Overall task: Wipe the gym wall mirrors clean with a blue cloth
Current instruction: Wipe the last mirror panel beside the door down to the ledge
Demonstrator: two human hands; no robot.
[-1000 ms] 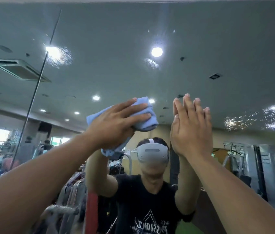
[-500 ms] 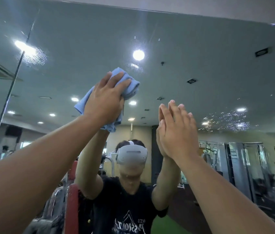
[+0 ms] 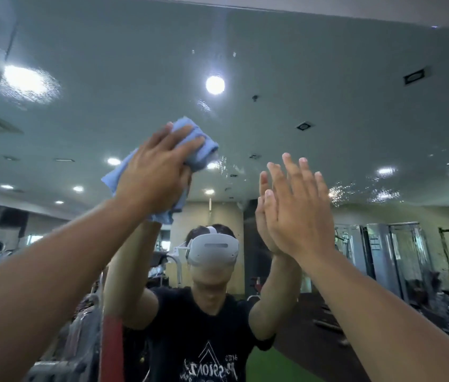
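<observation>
Head view: a person faces the mirror (image 3: 328, 78) with both arms raised against the glass.
Left hand (image 3: 157, 172): fingers nearly straight and spread over the bunched blue cloth (image 3: 202, 146), pressing it to the glass; thumb position cannot be confirmed.
Right hand (image 3: 297, 213): flat, fingers straight and together, palm toward the glass, holding nothing.
Cloth location: upper centre of the panel, above the reflected headset (image 3: 212, 249), just left of the right hand.
Progress: judged mid-task.
Remaining: droplets (image 3: 355, 188) speckle the glass right of the right hand, more sit just right of the cloth, and the upper left corner also looks spotted.
Writing: white print on the reflected black T-shirt (image 3: 212, 370) is reversed; it possibly reads "PASSION", the rest illegible.
Cloth label: none visible.
</observation>
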